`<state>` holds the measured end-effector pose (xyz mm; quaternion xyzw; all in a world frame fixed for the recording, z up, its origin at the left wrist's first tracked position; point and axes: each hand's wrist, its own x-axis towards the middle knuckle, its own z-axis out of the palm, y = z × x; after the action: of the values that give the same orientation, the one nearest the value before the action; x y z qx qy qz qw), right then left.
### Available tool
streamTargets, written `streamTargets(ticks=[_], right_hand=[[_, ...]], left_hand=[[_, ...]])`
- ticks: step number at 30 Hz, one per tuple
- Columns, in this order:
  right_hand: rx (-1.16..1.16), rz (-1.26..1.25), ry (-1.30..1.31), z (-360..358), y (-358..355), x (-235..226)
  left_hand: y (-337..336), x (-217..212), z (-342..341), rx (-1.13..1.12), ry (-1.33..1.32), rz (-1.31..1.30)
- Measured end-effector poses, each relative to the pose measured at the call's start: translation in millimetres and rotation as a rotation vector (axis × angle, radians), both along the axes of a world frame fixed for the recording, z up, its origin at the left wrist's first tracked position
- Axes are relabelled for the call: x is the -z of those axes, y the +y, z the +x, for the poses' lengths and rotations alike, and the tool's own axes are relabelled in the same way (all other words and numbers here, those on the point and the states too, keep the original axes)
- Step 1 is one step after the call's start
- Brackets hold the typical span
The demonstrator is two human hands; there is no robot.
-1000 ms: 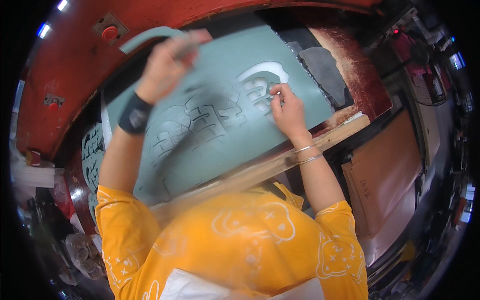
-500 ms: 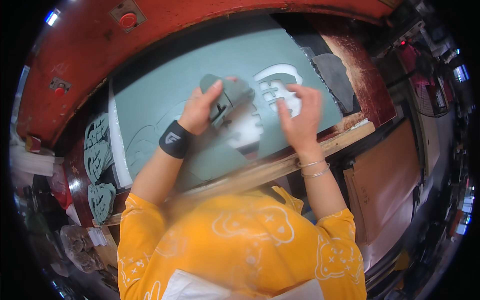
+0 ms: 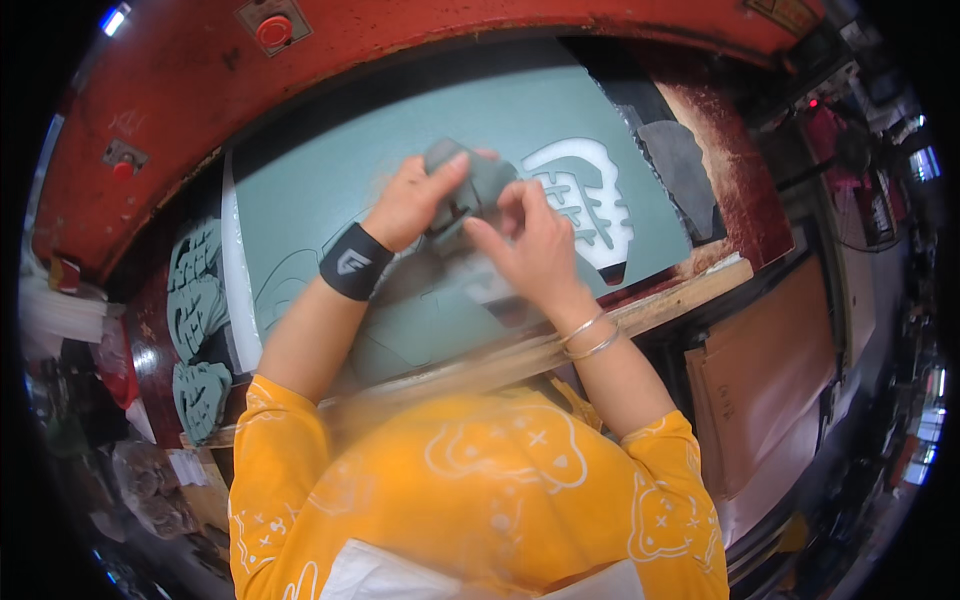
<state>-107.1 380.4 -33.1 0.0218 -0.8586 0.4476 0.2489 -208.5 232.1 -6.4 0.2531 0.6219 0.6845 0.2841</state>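
Note:
Over a large grey-green sheet (image 3: 400, 130), my left hand (image 3: 400, 208), with a black wristband, grips several cut grey-green pieces (image 3: 462, 185), its thumb on top. My right hand (image 3: 540, 250) meets them from the right, fingers curled and thumb below, closed on the edge of a cut piece; motion blurs the fingertips. Right of the hands, a slotted, curved cut-out (image 3: 612, 190) in the sheet shows white beneath. Another opening lies partly hidden under my right hand. Curved cut lines mark the sheet's left part.
Stacks of slotted grey-green pieces (image 3: 200, 400) stand at the left. A wooden bar (image 3: 690, 295) runs along the near edge. Behind the sheet rises a red machine body (image 3: 190, 90) with a red push button (image 3: 273, 32). Brown boards (image 3: 765, 370) lean at the right.
My right hand has moved left from the right-hand cut-out to the pieces in my left hand. More white now shows in that cut-out. My left hand has shifted slightly right.

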Motion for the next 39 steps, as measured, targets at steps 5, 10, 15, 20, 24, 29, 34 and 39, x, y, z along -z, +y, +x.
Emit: streamTargets(ticks=[5,10,15,20,24,29,34,39], right_hand=[[0.081,0.106,-0.048,-14,14,-4],[0.029,0.236,-0.046,5,29,18],[0.024,0.304,0.032,18,35,36],[0.032,0.248,0.022,16,34,37],[0.027,0.210,-0.034,16,34,36],[0.037,0.214,-0.043,15,34,38],[0.058,0.184,-0.091,16,30,33],[0.226,0.338,0.427,22,-1,8]], left_hand=[[7,17,9,0.045,-0.016,-0.031],[-13,9,-41,-0.168,-0.343,0.301],[-53,-51,-114,-0.494,-0.186,0.513],[-91,-97,-104,-0.415,0.372,0.146],[-96,-55,-16,-0.043,0.681,-0.271],[-103,17,86,0.333,1.121,-0.672],[-108,21,83,0.331,1.203,-0.574],[-111,8,44,-0.132,-0.151,-0.032]])
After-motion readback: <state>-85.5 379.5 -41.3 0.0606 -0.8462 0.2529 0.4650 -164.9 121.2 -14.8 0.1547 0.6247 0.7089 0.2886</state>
